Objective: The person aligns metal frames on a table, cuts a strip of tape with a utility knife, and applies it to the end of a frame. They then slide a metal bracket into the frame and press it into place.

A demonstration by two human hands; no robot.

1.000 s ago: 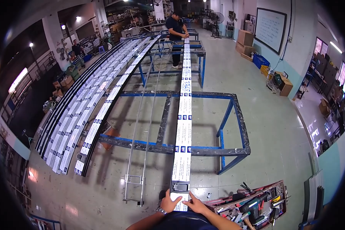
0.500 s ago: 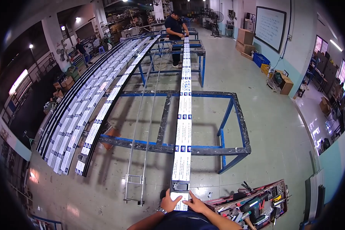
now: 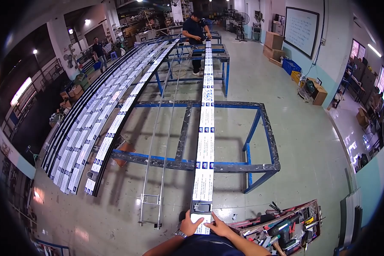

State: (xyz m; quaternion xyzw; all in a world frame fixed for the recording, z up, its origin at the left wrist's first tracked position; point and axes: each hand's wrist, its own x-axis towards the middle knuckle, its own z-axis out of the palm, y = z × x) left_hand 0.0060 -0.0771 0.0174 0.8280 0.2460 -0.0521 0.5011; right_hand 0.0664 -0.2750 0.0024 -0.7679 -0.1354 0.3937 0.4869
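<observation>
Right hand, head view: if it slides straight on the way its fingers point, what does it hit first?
The right hand lies on the film-wrapped profile, fingers pointing up-left along it. First in line is probably the dark end fitting just ahead, though depth is unclear.

A blue-painted steel frame stand [image 3: 260, 128] with open dark crossbars sits at the centre of the view on the pale grey concrete floor [image 3: 311, 136]. A second blue steel frame stand [image 3: 224, 64] stands beyond it toward 12 o'clock. Lying directly across both is a long narrow aluminium profile wrapped in white printed film [image 3: 205, 136], running from 6 to 12 o'clock. Beside it, toward 9 o'clock, two thin bare metal rails [image 3: 158, 141] also rest on the near stand's crossbars. Further toward 10 o'clock, a bundle of long curved film-wrapped profiles [image 3: 94, 128] lies alongside. An open red toolbox tray of mixed hand tools [image 3: 281, 228] rests on the floor at 5 o'clock.
</observation>
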